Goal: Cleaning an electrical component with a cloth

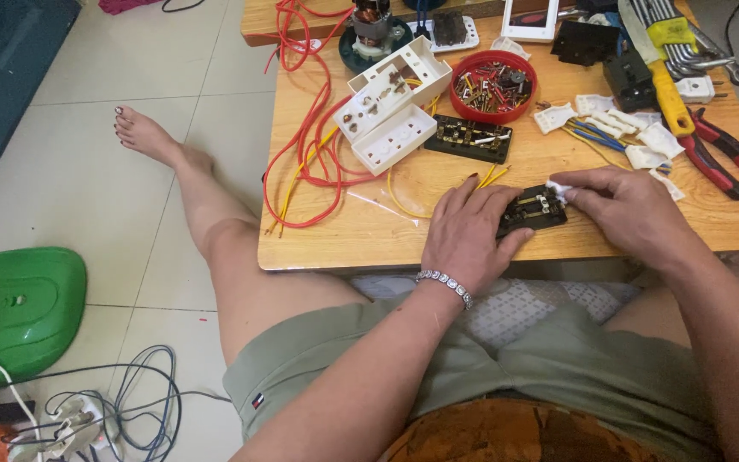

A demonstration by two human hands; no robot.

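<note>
Lap and olive shorts [438,376] fill the near view; I sit at a low wooden table [369,231]. My left hand [470,229], bracelet at the wrist, lies curled over the near end of a small black socket insert [534,208] at the table's front edge, pinning it. My right hand [629,210] pinches a small white plastic piece [559,190] against the insert's far end, fingers closed on it. Behind: a second black insert [469,138], open white socket housing [391,103], red bowl of metal parts [493,84], red-handled pliers [723,156], red and yellow wires [308,145].
</note>
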